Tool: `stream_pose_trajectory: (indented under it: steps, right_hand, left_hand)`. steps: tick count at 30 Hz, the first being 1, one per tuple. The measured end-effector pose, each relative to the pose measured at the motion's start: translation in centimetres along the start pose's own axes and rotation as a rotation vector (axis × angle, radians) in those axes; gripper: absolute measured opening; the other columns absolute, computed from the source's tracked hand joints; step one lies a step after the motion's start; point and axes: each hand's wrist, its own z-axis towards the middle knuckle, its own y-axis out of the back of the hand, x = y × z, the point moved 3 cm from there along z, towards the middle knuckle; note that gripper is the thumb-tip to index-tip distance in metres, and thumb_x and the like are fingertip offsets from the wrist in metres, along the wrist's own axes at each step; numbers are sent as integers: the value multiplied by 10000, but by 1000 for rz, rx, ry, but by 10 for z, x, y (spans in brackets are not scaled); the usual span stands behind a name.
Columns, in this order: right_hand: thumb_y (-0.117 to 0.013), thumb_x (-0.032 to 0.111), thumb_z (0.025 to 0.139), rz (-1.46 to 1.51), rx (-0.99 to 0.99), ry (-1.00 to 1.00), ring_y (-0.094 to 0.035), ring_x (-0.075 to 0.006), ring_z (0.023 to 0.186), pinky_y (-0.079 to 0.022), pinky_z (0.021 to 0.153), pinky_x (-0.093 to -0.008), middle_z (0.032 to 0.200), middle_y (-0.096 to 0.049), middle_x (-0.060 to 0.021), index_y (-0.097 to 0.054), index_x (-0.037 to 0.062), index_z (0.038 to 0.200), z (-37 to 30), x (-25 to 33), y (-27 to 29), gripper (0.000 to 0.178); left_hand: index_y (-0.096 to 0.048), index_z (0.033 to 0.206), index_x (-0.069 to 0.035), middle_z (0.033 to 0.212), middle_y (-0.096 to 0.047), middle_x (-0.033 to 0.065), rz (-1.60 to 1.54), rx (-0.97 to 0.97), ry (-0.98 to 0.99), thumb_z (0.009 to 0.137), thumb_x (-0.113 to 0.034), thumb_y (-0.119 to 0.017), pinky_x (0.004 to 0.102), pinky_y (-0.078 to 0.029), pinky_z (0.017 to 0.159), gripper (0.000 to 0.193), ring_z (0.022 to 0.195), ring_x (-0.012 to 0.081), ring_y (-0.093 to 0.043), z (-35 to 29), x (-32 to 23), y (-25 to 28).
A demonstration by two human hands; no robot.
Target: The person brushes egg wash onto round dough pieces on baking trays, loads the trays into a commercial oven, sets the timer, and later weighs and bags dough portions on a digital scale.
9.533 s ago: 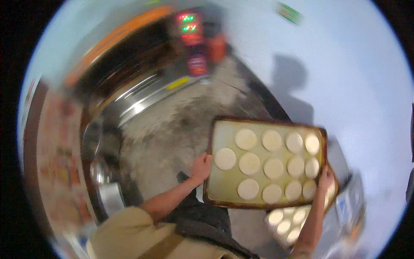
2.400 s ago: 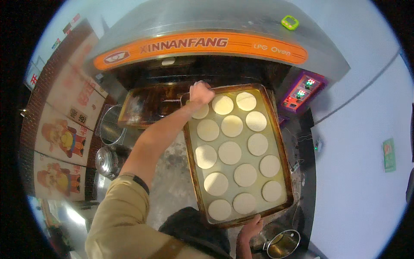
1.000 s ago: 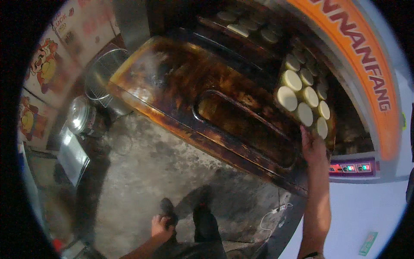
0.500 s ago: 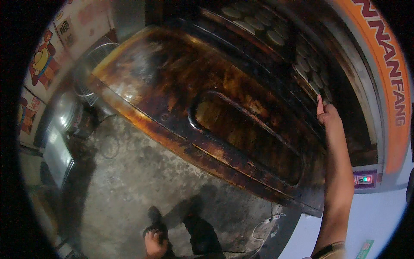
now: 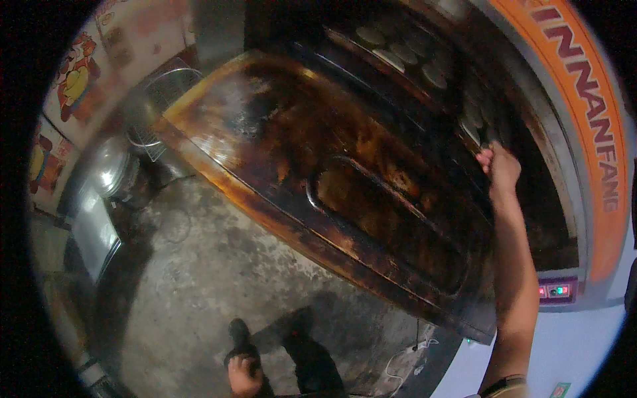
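Note:
My right hand (image 5: 502,166) reaches into the dark opening of an oven (image 5: 564,229) with an orange band. Its fingers are curled closed at the near edge of a tray (image 5: 470,134) that bears several pale flat rounds (image 5: 475,115). Whatever lies between the fingers is hidden. Low in front of my legs hangs my left hand (image 5: 245,377), its fingers loosely bent and slightly apart, with nothing visible in them. More pale rounds (image 5: 434,75) lie farther left inside the oven. The lowered oven door (image 5: 265,139), stained brown, stretches across the middle below the opening.
A slot-like handle (image 5: 332,159) stands out on the door. At left are a wire basket (image 5: 149,136), a shiny metal pot (image 5: 109,174) and a pale flat panel (image 5: 94,229). A white cord (image 5: 393,368) lies on the concrete floor (image 5: 192,285). A lit control panel (image 5: 557,290) sits at right.
My right hand has shifted slightly left within the oven, and its stretched fingers have curled in. The whole view has shifted a little. My left hand stays low by my legs.

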Motion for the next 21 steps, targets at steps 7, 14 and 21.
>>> stream_pose_trajectory:
  steps: [7,14,21]
  right_hand:
    - [-644,299,1020,-647,84,851,-693,-345,1097,-520,964,-424,1190,-731,-194,-737,32,1208,-33,74,-146,339]
    - [-668,208,985,-486,70,652,-696,-366,1038,-527,928,-412,1096,-734,-226,-768,22,1134,-27,68,-178,258]
    - [-672,158,915,-453,386,1004,-531,-413,1143,-437,1014,-515,1217,-574,-214,-669,-2,1180,-202,86,-118,309]
  left_hand:
    - [-649,1097,-44,1119,-564,190,-43,-79,64,732,-207,-749,537,-447,883,412,1041,436,-529,-10,1,3]
    - [-649,1139,-12,1192,-591,265,74,-224,242,785,-259,-749,595,-393,1089,443,1155,522,-526,-25,-6,-3]
    - [-666,1130,-33,1132,-659,195,-156,117,-2,785,-132,-732,490,-466,982,366,1108,414,-594,46,-60,27]
